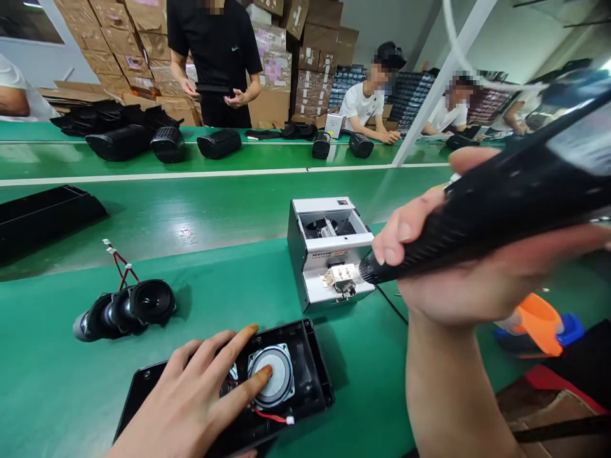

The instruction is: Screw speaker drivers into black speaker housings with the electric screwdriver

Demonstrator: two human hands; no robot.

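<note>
My left hand [191, 397] rests on an open black speaker housing [312, 356] on the green table, fingers spread, fingertips pressing the round silver speaker driver [279, 372] inside it. My right hand [458, 280] is wrapped round a black electric screwdriver [501, 197], whose tip points at the outlet of a small grey screw feeder box [315, 251]. A red wire with a white plug [281, 418] lies in the housing.
A loose black speaker driver [128, 308] with red wires lies to the left. A black tray [42, 213] sits on the conveyor. Black speaker shells [138, 137] lie across the belt. Several people work opposite. Orange and blue objects [539, 324] lie at right.
</note>
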